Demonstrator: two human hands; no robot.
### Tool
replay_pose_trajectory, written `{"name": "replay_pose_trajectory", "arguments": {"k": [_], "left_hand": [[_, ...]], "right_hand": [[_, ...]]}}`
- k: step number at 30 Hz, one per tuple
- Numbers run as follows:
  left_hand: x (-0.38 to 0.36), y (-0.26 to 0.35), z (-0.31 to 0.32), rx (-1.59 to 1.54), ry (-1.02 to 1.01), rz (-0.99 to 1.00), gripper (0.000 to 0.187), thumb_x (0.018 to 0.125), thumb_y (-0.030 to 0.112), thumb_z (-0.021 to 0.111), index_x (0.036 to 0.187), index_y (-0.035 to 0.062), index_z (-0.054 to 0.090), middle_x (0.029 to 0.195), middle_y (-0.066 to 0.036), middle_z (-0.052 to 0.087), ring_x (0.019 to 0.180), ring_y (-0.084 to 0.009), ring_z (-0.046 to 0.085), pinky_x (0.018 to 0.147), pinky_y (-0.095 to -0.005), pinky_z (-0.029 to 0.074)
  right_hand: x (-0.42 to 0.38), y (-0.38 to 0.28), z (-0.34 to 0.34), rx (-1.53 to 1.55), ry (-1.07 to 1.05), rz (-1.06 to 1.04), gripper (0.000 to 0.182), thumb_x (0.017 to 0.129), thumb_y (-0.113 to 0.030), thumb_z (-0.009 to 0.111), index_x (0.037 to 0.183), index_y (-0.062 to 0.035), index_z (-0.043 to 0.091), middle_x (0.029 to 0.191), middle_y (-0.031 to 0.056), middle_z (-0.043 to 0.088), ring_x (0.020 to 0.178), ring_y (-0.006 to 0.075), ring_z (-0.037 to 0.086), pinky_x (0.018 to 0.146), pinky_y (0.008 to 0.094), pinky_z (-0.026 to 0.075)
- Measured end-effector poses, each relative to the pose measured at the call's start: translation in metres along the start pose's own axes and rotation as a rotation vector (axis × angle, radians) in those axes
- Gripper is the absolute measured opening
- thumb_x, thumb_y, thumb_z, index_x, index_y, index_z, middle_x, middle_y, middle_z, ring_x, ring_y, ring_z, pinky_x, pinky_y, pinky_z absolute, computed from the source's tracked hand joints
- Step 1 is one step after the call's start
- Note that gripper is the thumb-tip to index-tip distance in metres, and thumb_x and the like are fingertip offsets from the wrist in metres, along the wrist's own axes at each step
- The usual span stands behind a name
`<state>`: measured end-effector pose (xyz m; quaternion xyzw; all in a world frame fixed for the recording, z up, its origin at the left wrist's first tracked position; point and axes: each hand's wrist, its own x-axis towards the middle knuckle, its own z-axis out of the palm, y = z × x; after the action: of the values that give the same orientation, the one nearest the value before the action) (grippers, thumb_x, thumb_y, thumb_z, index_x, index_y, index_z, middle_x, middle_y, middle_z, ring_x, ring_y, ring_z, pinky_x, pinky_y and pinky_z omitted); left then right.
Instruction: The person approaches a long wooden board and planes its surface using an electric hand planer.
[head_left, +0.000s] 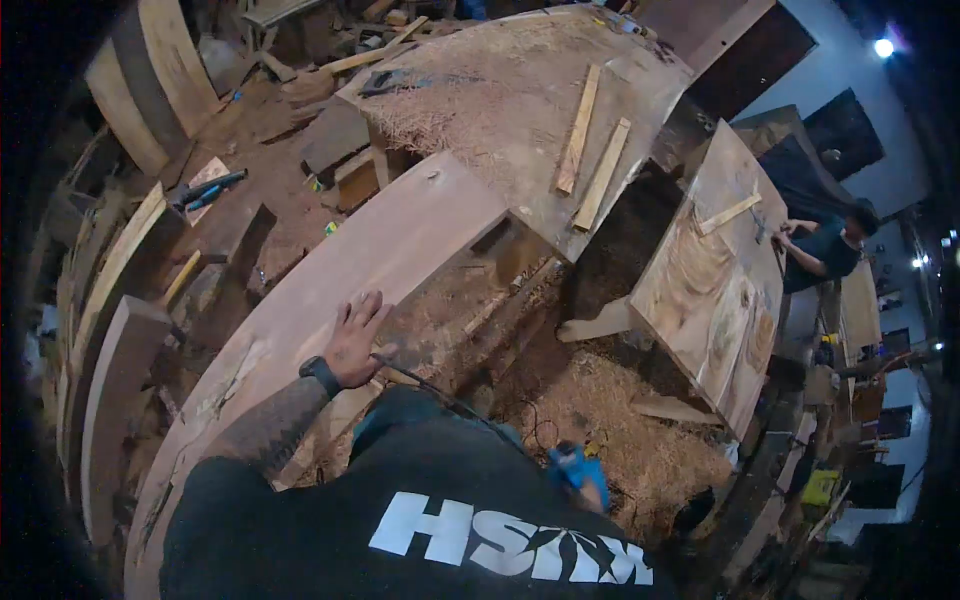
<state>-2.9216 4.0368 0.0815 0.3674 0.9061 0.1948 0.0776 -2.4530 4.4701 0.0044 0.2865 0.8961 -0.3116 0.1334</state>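
My left hand (355, 340) lies flat on a long, smooth wooden plank (420, 215), its fingers spread and a dark watch (320, 377) at the wrist. Below the plank's near edge, a dark cord (430, 385) runs past my hand toward my body. Low on my right side, beside my shirt, my right hand (592, 494) is partly visible at a blue power tool (577, 467). It appears closed on the tool, but most of its fingers are hidden. The tool is over the shaving-covered floor, apart from the plank.
A large slab table (520, 110) ahead carries shavings and two wood strips (590, 150). To the right, a co-worker (830, 245) leans at another slab (715, 280). Curved planks (110, 290) stand at left. Blue-handled tools (208, 190) lie beyond them. Wood shavings (620, 430) cover the floor.
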Motion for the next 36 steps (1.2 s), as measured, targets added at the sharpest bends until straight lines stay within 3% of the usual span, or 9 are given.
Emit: {"name": "replay_pose_trajectory", "arguments": {"k": [4,8,13,17,19,21,29,33,36], "left_hand": [[0.009,0.004,-0.006,-0.178,0.027,-0.091,0.063,0.103,0.038,0.057,0.157,0.0062,0.044,0.167,-0.023,0.034,0.156,-0.0404,0.029,0.128,-0.0565,0.015],[0.007,0.006,0.002,-0.28,0.165,-0.151,0.052,0.107,0.034,0.05,0.153,0.009,0.05,0.163,-0.02,0.042,0.153,-0.0401,0.035,0.127,-0.0569,0.018],[0.015,0.019,-0.012,-0.338,0.236,-0.219,0.045,0.109,0.031,0.044,0.145,0.0103,0.059,0.158,-0.017,0.05,0.15,-0.0389,0.042,0.126,-0.0564,0.021],[0.014,0.014,-0.008,-0.332,0.155,-0.296,0.054,0.109,0.044,0.038,0.145,0.0098,0.06,0.157,-0.017,0.052,0.151,-0.0376,0.041,0.126,-0.0559,0.02],[0.015,0.014,-0.009,-0.364,0.191,-0.308,0.055,0.109,0.046,0.038,0.144,0.01,0.061,0.156,-0.016,0.054,0.151,-0.0373,0.041,0.126,-0.0552,0.021],[0.018,0.017,-0.011,-0.398,0.241,-0.344,0.044,0.105,0.034,0.048,0.138,0.0099,0.065,0.152,-0.016,0.058,0.147,-0.0375,0.046,0.125,-0.0546,0.026],[0.053,0.065,-0.049,-0.412,0.471,-0.552,0.045,0.107,0.041,0.051,0.128,0.0063,0.071,0.141,-0.02,0.065,0.14,-0.044,0.052,0.119,-0.0536,0.038],[0.084,0.107,-0.045,-0.414,0.553,-0.724,0.056,0.108,0.05,0.043,0.128,0.0059,0.071,0.138,-0.019,0.066,0.142,-0.0442,0.049,0.118,-0.054,0.038],[0.111,0.132,-0.045,-0.478,0.586,-0.82,0.06,0.109,0.053,0.04,0.126,0.0054,0.072,0.137,-0.019,0.066,0.144,-0.0433,0.048,0.118,-0.0541,0.037]], "right_hand": [[0.095,-0.073,-0.128,0.016,0.001,0.211,0.055,0.089,-0.036,0.081,0.125,0.0026,0.066,0.111,0.0222,0.074,0.102,0.0364,0.07,0.091,0.0449,0.054],[0.2,-0.12,-0.204,-0.14,0.303,-0.087,0.051,0.089,-0.035,0.081,0.121,0.0015,0.065,0.1,0.0189,0.075,0.089,0.0311,0.072,0.081,0.0443,0.056],[0.281,-0.307,-0.301,0.034,-0.017,-0.118,0.053,0.089,-0.033,0.083,0.126,0.0001,0.066,0.103,0.0148,0.076,0.091,0.0236,0.072,0.082,0.0398,0.057],[0.385,-0.348,-0.315,0.045,-0.232,-0.457,0.055,0.089,-0.033,0.083,0.13,-0.0005,0.065,0.104,0.0124,0.076,0.093,0.0202,0.071,0.084,0.0387,0.057],[0.416,-0.399,-0.319,0.025,-0.399,-0.437,0.054,0.09,-0.033,0.082,0.129,-0.0001,0.066,0.103,0.0104,0.075,0.094,0.0188,0.07,0.086,0.0377,0.056],[0.452,-0.422,-0.312,-0.013,-0.503,-0.58,0.05,0.095,-0.033,0.078,0.129,0.0013,0.065,0.105,0.0086,0.074,0.099,0.0169,0.068,0.091,0.0359,0.054],[0.609,-0.458,-0.313,-0.262,-0.821,-0.716,0.063,0.103,-0.037,0.066,0.148,0.0038,0.05,0.13,0.0085,0.062,0.112,0.0169,0.058,0.1,0.0355,0.048],[0.65,-0.492,-0.312,-0.249,-1.038,-0.629,0.062,0.101,-0.027,0.068,0.15,0.0043,0.046,0.109,0.0065,0.062,0.094,0.0139,0.059,0.084,0.031,0.051],[0.666,-0.527,-0.314,-0.4,-1.175,-0.65,0.064,0.1,-0.033,0.074,0.146,0.0047,0.051,0.113,0.0135,0.065,0.101,0.0188,0.064,0.084,0.0354,0.055]]}}
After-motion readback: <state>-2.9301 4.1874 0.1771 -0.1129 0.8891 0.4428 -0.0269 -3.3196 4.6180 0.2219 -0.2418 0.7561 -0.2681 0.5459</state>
